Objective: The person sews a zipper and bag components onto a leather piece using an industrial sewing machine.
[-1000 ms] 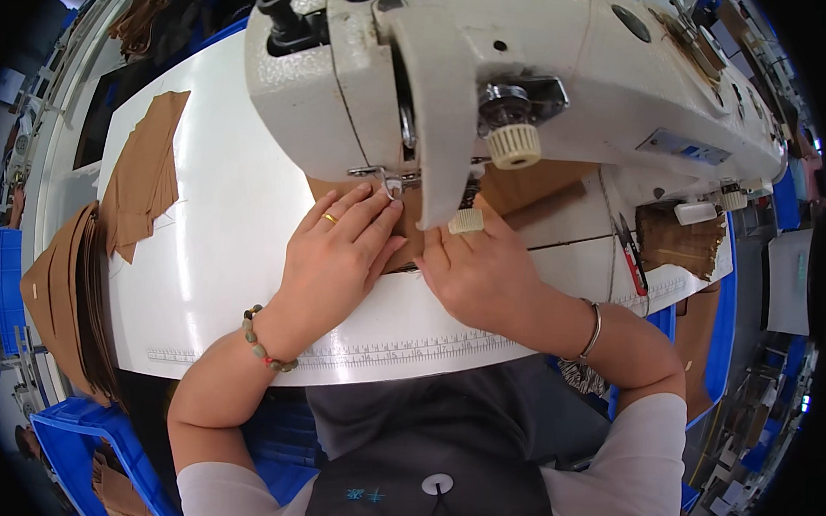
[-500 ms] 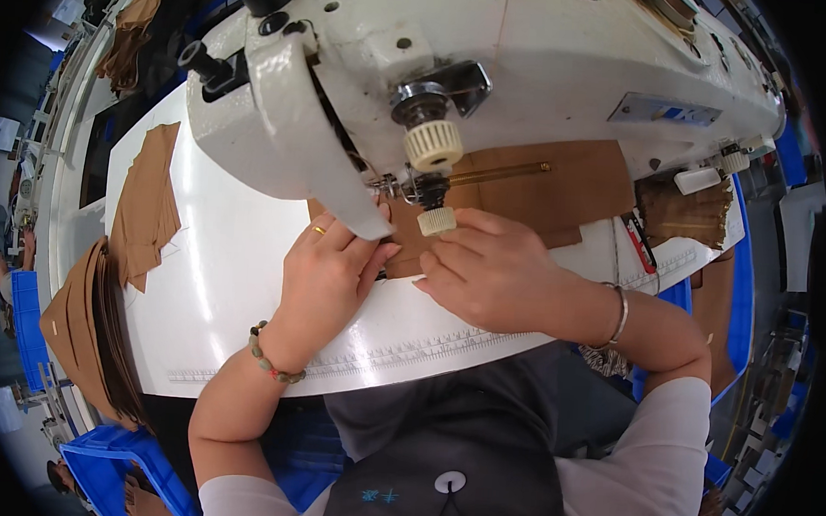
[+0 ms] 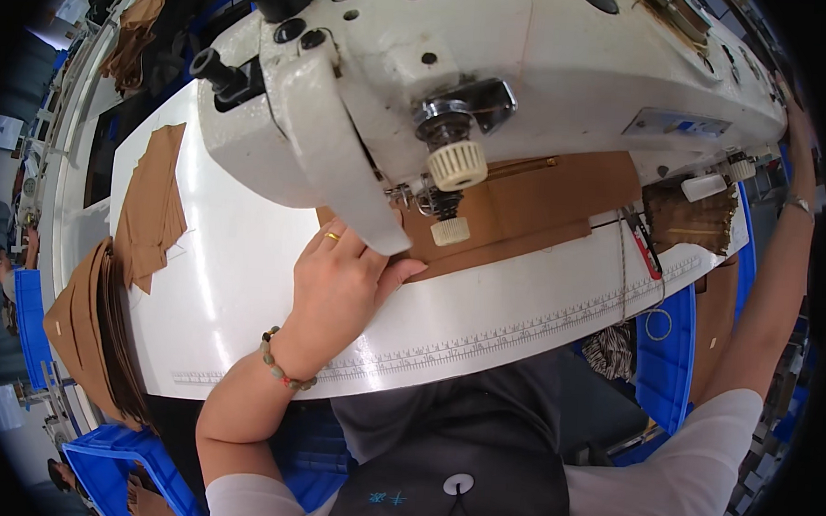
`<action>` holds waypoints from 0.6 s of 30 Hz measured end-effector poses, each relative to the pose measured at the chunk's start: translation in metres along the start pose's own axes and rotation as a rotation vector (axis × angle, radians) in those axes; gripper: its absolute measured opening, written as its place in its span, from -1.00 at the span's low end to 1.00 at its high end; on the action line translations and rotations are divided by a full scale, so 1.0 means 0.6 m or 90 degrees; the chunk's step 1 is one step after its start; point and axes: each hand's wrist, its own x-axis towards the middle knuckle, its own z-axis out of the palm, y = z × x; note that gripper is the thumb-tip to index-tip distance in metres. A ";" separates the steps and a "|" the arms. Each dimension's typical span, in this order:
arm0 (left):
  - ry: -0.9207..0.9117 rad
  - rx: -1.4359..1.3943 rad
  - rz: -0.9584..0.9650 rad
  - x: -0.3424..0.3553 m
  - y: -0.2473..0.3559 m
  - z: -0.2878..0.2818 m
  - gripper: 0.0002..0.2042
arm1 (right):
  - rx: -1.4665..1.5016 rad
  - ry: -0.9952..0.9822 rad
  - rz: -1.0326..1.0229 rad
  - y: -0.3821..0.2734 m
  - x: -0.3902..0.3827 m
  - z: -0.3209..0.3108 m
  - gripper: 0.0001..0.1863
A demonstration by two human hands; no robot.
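Observation:
A brown fabric piece (image 3: pixel 528 194) lies under the head of a white sewing machine (image 3: pixel 553 78), with a strip of zipper partly showing along its upper side. My left hand (image 3: pixel 342 282), wearing a ring, is at the fabric's left end beside the needle area. Its thumb presses on the near edge, and the machine's white front cover hides part of the fingers. Far to the right, my right hand (image 3: pixel 798 138) is raised at the machine's right end. Its fingers are dim and cut off by the dark rim of the picture.
Brown cut pieces (image 3: pixel 151 207) lie on the table's left, near a stack of folded brown pieces (image 3: pixel 87 325). A red-and-black tool (image 3: pixel 645 247) rests at right beside a brown scrap (image 3: pixel 691 216). A printed ruler (image 3: pixel 483 350) follows the front edge. Blue crates (image 3: pixel 664 365) stand below.
My right hand has let go of the fabric and swung up and right to the machine's end. My left hand stays at the fabric, whose zipper is now mostly covered.

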 end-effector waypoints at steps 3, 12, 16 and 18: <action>-0.024 -0.001 -0.006 -0.002 0.005 -0.002 -0.59 | 0.562 0.057 0.146 0.089 -0.070 0.036 -0.52; -0.054 0.199 0.085 0.002 0.028 0.005 -0.57 | 0.376 0.044 0.107 0.095 -0.067 0.021 -0.39; -0.156 0.267 0.077 0.013 0.044 -0.015 -0.46 | 0.551 0.015 0.121 0.056 -0.075 0.041 -0.53; -0.134 0.252 0.082 0.022 0.052 -0.020 -0.46 | 0.715 0.097 0.078 0.082 -0.134 0.086 -0.55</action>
